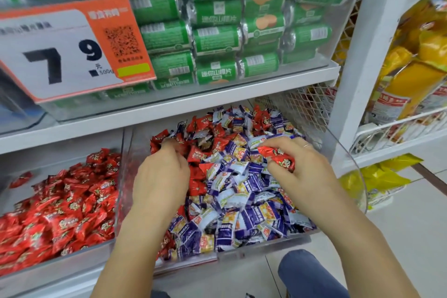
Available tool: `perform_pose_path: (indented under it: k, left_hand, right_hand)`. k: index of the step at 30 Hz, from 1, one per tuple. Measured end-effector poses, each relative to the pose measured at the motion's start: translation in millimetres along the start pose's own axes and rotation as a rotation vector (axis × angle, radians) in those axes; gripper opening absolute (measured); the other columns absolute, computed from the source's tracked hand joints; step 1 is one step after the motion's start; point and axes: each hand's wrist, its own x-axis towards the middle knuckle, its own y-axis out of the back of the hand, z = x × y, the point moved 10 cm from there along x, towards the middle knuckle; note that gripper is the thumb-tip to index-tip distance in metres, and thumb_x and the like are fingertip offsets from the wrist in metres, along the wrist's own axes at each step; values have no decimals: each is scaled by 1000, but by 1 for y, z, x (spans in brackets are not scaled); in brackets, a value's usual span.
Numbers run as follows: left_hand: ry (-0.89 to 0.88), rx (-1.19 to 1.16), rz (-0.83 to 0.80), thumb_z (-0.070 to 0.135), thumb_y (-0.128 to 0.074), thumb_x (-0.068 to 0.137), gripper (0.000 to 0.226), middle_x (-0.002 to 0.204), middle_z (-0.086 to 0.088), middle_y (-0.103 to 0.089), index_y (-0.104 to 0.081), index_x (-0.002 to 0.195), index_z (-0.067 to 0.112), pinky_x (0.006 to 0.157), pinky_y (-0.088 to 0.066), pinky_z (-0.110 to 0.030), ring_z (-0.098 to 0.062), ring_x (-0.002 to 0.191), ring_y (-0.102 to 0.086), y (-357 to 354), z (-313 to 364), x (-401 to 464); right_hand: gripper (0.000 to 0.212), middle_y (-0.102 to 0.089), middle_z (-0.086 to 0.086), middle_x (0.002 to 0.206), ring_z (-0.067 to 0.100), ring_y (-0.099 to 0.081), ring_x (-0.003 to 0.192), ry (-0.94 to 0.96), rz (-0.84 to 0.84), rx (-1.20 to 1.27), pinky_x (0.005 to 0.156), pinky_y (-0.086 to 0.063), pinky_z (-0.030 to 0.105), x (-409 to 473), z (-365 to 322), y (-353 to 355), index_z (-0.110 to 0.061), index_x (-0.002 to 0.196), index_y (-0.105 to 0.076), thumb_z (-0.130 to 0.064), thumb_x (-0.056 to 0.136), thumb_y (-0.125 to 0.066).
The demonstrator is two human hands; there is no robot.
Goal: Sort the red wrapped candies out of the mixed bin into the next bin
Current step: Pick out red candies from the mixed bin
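A: Where are the hands?

B: Both are inside the mixed bin [338, 150], a clear plastic bin on the lower shelf, heaped with purple-and-white candies [242, 191] and red ones. The right hand [300, 172] is over the right half of the heap, fingers curled round a red wrapped candy [278, 155], and maybe more than one; I cannot tell. There is a ring [306, 145] on one finger.

A: And the left?

B: The left hand [160, 174] reaches to the far left part of the same bin, fingertips curled down among a cluster of loose red candies [205, 147]. The picture blurs there, so I cannot tell whether it pinches one.

A: Where do the red ones go?

B: The next bin [119, 176] sits just left, sharing a clear wall with the mixed one. It holds a pile of red candies [60, 208] only.

A: Anything in the way?

B: More red pieces lie at the far end, and some at the near left corner under the left forearm. A white shelf board [169, 109] hangs low over the far part of both bins.

A: What else is around?

B: Above that shelf, stacked green rolls [217, 38] behind a clear front, and a price sign [60, 53] with an orange edge on the left. On the right, a white wire rack [399, 135] with yellow packets [416, 75]. More yellow bags [377, 176] lie on the floor beyond the bin. A blue-clad knee [304, 271] shows near the bottom.
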Motion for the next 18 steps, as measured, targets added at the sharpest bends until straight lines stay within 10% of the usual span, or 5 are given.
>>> perform_pose_path:
  k: [10,18]
  left_hand:
    - [-108,127,-387,54,-16,97,50,117,-12,-58,-11,144,38,81,-45,-38,-31,103,-57,-56,8,-13]
    - [-125,87,-440,50,-25,99,39,64,3,-51,-24,133,32,50,-33,-29,-13,55,-49,-65,7,-15]
  right_hand:
    - [32,-52,-8,102,6,-51,68,-3,-9,-66,64,-32,15,0,-1,-5,-37,118,-57,-27,88,-52]
    - [32,-51,-7,107,6,-52,73,-21,-38,-100,65,-26,24,-1,1,-8,-38,119,-55,-28,89,-52]
